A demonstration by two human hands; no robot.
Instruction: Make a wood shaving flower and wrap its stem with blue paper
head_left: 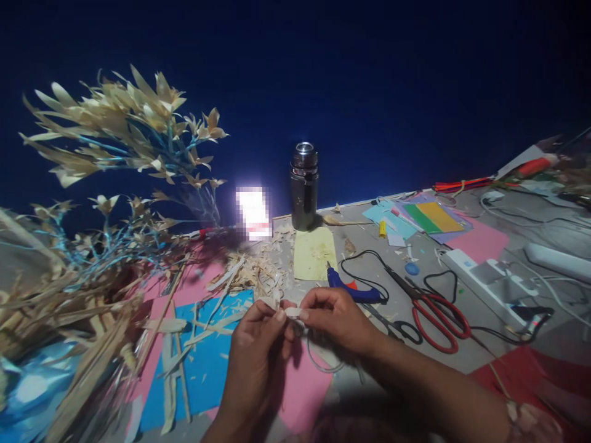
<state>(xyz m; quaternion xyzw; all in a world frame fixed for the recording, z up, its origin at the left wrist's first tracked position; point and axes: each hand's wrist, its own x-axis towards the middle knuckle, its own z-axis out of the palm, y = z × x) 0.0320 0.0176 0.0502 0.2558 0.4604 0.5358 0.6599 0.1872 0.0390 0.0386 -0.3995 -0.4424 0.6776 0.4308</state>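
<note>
Between my two hands, near the middle of the view, is a small pale piece of dried husk [292,312]. My left hand [261,332] pinches its left end between thumb and fingers. The right end is gripped by the thumb and forefinger of my right hand [335,317]. Just beyond my right hand lies a blue glue gun [355,293], its nozzle toward a pale yellow sheet [314,255]. Red-handled scissors [438,317] rest to the right, with dark-handled scissors [406,331] beside them, partly hidden by my right hand.
A dark thermos [305,191] stands at the back. Husk flowers on blue stems [161,141] rise at left, above a heap of dried husks [83,351]. A blue sheet [203,369] carries husk strips. At right lie a power strip [484,286], cables and coloured papers [434,218].
</note>
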